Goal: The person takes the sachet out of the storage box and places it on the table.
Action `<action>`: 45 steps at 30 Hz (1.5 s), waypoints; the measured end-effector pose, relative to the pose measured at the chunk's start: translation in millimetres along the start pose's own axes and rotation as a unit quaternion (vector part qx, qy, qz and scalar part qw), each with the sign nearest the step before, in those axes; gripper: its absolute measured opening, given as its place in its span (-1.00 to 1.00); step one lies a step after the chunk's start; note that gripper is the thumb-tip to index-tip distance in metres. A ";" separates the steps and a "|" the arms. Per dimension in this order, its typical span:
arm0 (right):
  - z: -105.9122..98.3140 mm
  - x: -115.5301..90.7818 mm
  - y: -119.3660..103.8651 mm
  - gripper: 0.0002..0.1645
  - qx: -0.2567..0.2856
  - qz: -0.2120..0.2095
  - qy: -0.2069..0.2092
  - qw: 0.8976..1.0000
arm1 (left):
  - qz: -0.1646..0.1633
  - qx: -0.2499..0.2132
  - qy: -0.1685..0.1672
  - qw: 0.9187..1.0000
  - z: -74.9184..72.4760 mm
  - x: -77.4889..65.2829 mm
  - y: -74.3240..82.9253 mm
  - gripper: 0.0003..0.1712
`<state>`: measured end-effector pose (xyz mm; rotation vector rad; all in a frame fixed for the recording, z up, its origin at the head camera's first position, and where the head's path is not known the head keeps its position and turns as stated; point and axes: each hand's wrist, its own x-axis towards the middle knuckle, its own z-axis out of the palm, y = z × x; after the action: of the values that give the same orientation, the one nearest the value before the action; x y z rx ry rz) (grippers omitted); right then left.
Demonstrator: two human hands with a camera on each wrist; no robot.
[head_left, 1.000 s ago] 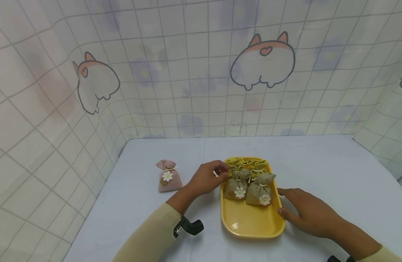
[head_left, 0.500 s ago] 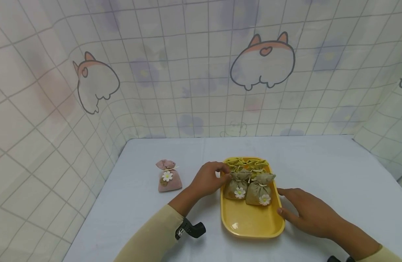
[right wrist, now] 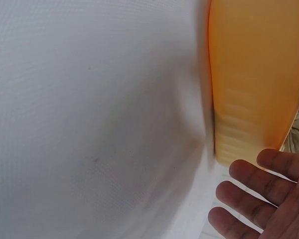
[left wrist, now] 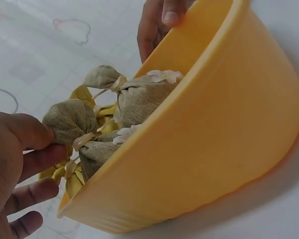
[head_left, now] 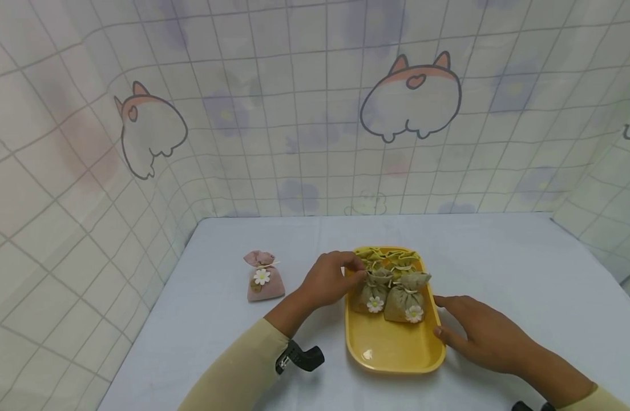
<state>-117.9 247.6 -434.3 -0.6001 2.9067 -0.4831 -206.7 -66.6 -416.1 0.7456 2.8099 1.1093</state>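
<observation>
A yellow plastic tray holds several small drawstring pouches. Two grey-green pouches with white flowers are side by side in it, and yellow pouches lie behind them. My left hand reaches over the tray's left rim and pinches the gathered top of the left grey-green pouch between thumb and index finger; its other fingers are spread apart. The right grey-green pouch leans beside it. My right hand rests against the tray's right side, thumb at the rim and fingers extended.
A pink pouch with a white flower lies on the white-covered table left of the tray. A tile-patterned curtain stands behind the table and along its sides.
My left hand has shifted slightly right, and the top of the left grey-green pouch has moved with it, so that pouch tilts. The right hand and tray stay in place.
</observation>
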 end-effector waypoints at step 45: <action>3.0 0.1 -1.1 -0.16 -0.004 0.006 -0.006 1.000 | 0.032 -0.046 0.116 0.992 -70.1 -7.1 11.3 -0.91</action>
<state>-117.0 245.7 -436.8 -0.5837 2.9008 -0.4650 -209.5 -107.3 -357.5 0.7495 2.9129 1.4120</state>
